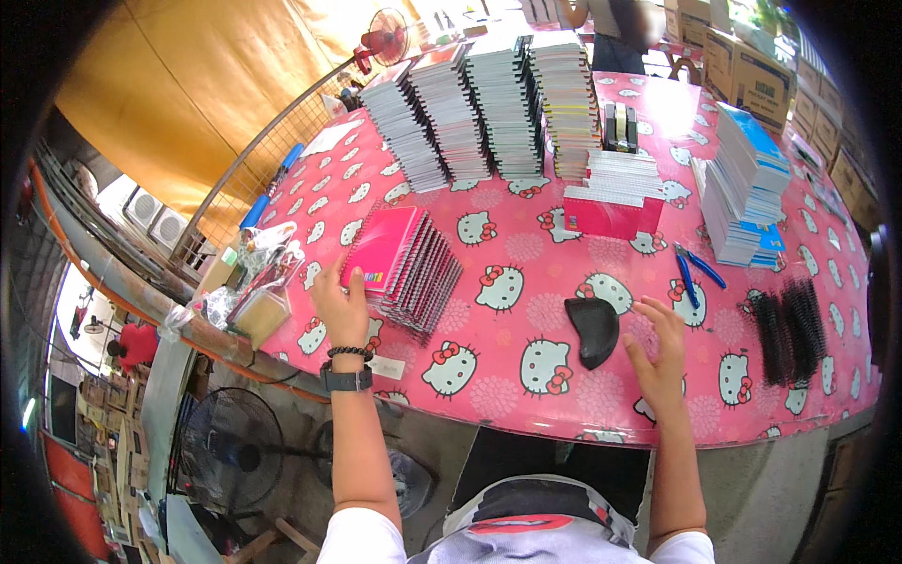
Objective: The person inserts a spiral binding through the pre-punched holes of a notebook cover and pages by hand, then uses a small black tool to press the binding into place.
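Note:
My left hand (342, 301) is at the near left corner of a stack of pink spiral notebooks (387, 246). Its thumb lies over the top cover, and its fingers stretch along the stack's left side. The black coil bindings face right and toward me. My right hand (663, 355) hovers over the table with fingers spread and nothing in it. Just left of it rests a black, curved, palm-sized piece (593, 332), whose kind I cannot make out. Blue-handled pliers (693, 273) lie beyond the right hand. Black plastic binding coils (789, 331) lie in two bundles farther right.
Tall stacks of coil-bound notebooks (503, 108) stand at the back of the pink patterned table (526, 414). Loose page blocks with a pink cover (613, 216), a tape dispenser (620, 127) and blue-covered stacks (747, 188) stand right. Plastic-wrapped items (258, 282) are left; a fan (230, 446) stands below.

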`<state>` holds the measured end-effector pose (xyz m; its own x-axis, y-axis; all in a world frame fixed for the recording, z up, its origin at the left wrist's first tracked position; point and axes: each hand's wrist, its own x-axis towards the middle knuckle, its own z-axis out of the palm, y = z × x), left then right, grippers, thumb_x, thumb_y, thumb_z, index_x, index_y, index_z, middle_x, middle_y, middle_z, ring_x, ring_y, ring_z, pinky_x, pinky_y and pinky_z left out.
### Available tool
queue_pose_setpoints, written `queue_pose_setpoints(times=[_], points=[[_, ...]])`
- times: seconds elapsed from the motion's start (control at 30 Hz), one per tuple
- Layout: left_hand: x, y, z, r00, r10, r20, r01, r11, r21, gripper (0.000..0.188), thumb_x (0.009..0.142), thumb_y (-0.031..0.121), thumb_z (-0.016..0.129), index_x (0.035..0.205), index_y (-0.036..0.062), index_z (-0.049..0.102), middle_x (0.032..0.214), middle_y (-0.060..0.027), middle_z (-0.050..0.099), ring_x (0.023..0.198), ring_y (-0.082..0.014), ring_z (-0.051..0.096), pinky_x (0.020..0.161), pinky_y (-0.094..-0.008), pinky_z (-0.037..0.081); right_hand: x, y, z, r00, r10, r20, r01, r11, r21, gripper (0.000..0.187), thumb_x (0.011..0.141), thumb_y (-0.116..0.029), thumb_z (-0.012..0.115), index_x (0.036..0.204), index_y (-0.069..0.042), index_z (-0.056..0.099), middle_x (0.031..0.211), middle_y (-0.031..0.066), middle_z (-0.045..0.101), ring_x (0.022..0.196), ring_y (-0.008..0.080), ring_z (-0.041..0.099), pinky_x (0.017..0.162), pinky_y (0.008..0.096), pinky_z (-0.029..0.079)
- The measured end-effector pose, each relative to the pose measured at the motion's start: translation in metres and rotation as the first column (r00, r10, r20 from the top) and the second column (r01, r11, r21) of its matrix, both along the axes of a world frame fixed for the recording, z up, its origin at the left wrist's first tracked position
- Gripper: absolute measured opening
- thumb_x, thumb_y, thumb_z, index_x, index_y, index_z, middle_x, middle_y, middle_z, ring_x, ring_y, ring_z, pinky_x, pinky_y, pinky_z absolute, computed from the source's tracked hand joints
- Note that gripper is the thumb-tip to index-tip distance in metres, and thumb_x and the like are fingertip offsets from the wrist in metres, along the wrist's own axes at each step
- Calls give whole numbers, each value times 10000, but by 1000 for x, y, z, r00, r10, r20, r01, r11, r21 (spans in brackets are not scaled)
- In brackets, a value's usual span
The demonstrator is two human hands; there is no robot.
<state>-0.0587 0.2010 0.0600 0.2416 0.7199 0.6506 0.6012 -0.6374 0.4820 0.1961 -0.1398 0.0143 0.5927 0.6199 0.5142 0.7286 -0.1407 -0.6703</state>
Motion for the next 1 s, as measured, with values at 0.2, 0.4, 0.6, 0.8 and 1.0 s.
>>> queue_pose_setpoints(times=[0.2,0.4,0.6,0.8,1.0], points=[[39,-42,41,896,-19,-444,103,981,165,518,814,412,628,1201,71,571,1264,-162,515,1190,-313,460,1026,-463,287,-7,20,-9,976,212,-50,-218,955,-201,658,687,-185,751,1266,-63,463,1323,194,434,1175,371,419,1000,441,364],[84,-81,67,883,-245,-401,396,847,355,317,753,229,697,1016,58,647,1065,-141,624,1029,-303,554,905,-437,375,-5,34,11,972,229,48,-225,971,-77,535,730,-156,710,1203,-30,493,1224,182,513,1071,368,485,918,445,416],[151,-158,-6,420,-495,-760,819,568,83,168,752,231,618,832,86,590,834,-85,591,851,-250,565,791,-375,406,-38,50,67,899,430,81,-438,886,153,492,740,-184,709,1182,-61,534,971,133,617,957,325,561,839,436,431],[166,-185,-19,169,-379,-910,933,359,24,193,727,251,582,832,90,562,821,-72,571,829,-223,558,808,-350,398,-55,74,68,740,671,35,-623,705,-339,679,695,-278,748,1282,-99,459,994,151,631,956,338,575,818,467,408],[173,-164,-4,411,-750,-519,839,533,-106,180,756,140,662,919,73,630,923,-91,644,903,-276,591,831,-397,419,-57,83,64,675,706,213,-694,706,-139,713,635,-262,778,1263,-112,475,1128,61,585,1085,289,519,962,484,358]])
